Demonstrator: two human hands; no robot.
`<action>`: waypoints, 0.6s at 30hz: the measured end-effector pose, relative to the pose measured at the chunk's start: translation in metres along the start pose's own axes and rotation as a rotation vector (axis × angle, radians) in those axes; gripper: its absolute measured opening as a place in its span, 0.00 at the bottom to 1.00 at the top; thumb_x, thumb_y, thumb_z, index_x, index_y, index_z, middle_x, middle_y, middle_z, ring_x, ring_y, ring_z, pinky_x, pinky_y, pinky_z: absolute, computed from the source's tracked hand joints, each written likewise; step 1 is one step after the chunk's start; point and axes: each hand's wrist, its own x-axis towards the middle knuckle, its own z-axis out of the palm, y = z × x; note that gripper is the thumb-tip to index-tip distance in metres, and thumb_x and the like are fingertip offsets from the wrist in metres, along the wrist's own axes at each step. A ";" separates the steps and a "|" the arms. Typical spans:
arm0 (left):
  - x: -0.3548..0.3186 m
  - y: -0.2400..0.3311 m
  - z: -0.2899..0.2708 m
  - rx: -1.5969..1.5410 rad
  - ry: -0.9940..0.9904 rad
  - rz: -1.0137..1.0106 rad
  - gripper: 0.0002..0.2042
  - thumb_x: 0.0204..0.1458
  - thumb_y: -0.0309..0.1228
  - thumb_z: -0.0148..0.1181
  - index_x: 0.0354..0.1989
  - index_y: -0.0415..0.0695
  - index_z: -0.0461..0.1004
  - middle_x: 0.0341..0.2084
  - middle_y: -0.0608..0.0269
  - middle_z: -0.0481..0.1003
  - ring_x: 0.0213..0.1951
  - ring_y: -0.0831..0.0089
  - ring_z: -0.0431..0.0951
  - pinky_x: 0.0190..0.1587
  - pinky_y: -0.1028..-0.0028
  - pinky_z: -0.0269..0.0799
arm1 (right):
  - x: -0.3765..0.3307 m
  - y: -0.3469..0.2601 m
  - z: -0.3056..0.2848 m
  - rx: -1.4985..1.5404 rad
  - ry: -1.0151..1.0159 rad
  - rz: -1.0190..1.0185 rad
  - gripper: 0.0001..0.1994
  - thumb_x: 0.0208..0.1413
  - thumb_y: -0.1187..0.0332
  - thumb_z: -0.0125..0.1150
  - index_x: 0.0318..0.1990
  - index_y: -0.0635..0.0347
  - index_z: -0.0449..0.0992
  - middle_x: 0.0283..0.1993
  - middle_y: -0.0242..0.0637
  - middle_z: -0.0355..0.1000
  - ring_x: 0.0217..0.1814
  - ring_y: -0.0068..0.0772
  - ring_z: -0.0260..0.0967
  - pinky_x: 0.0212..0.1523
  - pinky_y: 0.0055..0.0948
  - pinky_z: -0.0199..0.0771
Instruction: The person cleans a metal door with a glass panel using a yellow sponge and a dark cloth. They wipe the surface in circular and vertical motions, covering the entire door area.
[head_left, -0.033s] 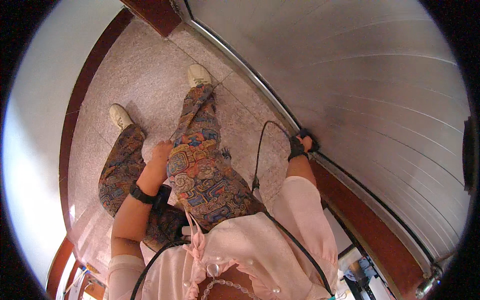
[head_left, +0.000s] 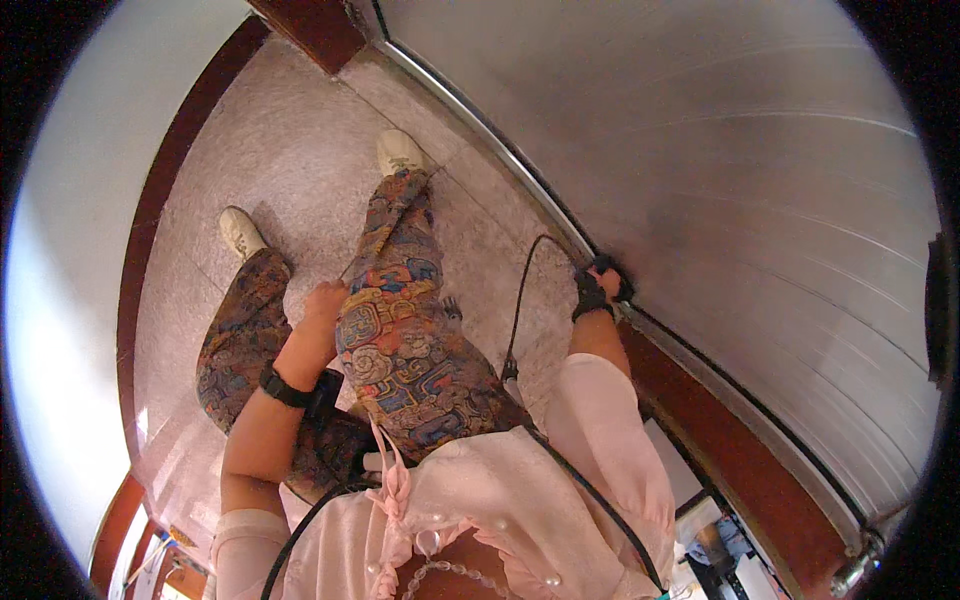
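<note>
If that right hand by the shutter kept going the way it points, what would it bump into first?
Probably the grey metal shutter: the right hand already sits at its bottom edge, seemingly touching it, though depth is hard to judge.

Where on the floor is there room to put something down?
Bare speckled floor lies ahead of both shoes, between the white wall and the metal shutter. It is crowded around the patterned trousers, where the left hand rests, and by the cable near the right hand.

Two shoes (head_left: 400, 150), two hands (head_left: 322, 300), one black cable (head_left: 520, 290).
</note>
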 end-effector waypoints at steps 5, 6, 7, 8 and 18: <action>0.000 -0.011 0.012 0.179 0.060 0.148 0.18 0.29 0.32 0.60 0.33 0.40 0.70 0.29 0.53 0.70 0.35 0.57 0.69 0.38 0.66 0.64 | -0.006 -0.070 0.026 0.270 0.179 -0.191 0.23 0.33 0.51 0.63 0.28 0.64 0.73 0.30 0.45 0.71 0.33 0.44 0.69 0.34 0.38 0.68; -0.001 -0.018 0.018 0.238 0.085 0.184 0.19 0.29 0.31 0.61 0.34 0.40 0.69 0.30 0.53 0.70 0.35 0.57 0.69 0.38 0.67 0.64 | -0.011 -0.087 0.028 0.327 0.244 -0.222 0.25 0.31 0.50 0.65 0.29 0.64 0.73 0.31 0.45 0.70 0.34 0.44 0.69 0.35 0.38 0.69; -0.003 -0.025 0.024 0.287 0.028 0.126 0.20 0.28 0.31 0.61 0.35 0.40 0.69 0.30 0.53 0.70 0.36 0.57 0.69 0.37 0.67 0.64 | -0.015 -0.091 0.027 0.330 0.179 -0.201 0.26 0.30 0.48 0.65 0.29 0.64 0.73 0.31 0.44 0.70 0.34 0.44 0.69 0.34 0.38 0.69; 0.000 -0.032 0.028 0.335 -0.031 0.080 0.21 0.28 0.31 0.61 0.36 0.39 0.69 0.31 0.53 0.70 0.36 0.57 0.69 0.37 0.67 0.64 | -0.018 -0.090 0.028 0.337 0.162 -0.180 0.26 0.30 0.48 0.64 0.29 0.64 0.73 0.31 0.44 0.71 0.34 0.44 0.69 0.34 0.38 0.69; 0.010 -0.038 0.032 0.379 -0.043 -0.129 0.13 0.38 0.32 0.51 0.34 0.42 0.67 0.30 0.56 0.70 0.35 0.57 0.70 0.35 0.65 0.68 | 0.010 -0.179 0.032 0.334 0.024 -0.106 0.24 0.38 0.47 0.57 0.30 0.63 0.73 0.27 0.43 0.72 0.30 0.43 0.70 0.30 0.37 0.68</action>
